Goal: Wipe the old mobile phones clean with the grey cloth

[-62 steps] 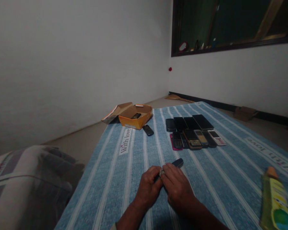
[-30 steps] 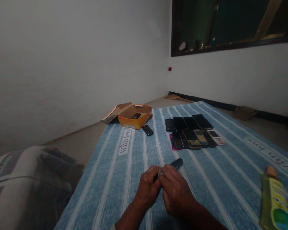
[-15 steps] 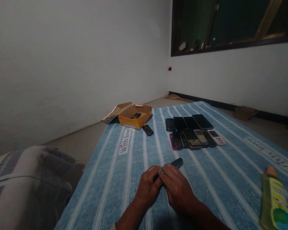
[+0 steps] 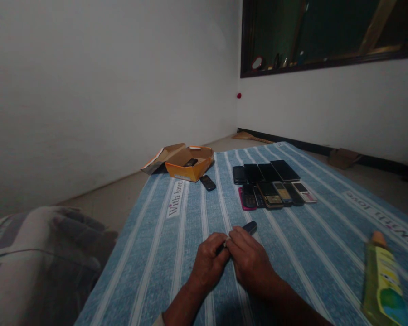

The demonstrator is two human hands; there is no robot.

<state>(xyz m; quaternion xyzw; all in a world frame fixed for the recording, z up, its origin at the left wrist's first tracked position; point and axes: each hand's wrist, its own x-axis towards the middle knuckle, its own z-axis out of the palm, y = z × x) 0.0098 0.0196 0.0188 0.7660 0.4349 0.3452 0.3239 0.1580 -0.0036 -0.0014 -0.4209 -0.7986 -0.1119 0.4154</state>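
Note:
My left hand (image 4: 209, 263) and my right hand (image 4: 250, 261) are pressed together low in the middle, over a blue striped cloth (image 4: 177, 253). Both are closed on a dark mobile phone (image 4: 250, 227) whose far end sticks out beyond the fingers. A small pale scrap shows between my fingertips, too small to name. Two rows of several phones (image 4: 270, 183) lie on the cloth beyond my hands.
An open orange cardboard box (image 4: 188, 165) with a dark phone inside sits at the cloth's far left corner, and a single black phone (image 4: 207, 182) lies beside it. A green and yellow bottle (image 4: 384, 280) lies at the right. A folded grey fabric heap (image 4: 37, 262) is at the left.
My hands keep their grip on the phone with small finger shifts. The view has tilted slightly, so the phones and box sit a little higher and further left.

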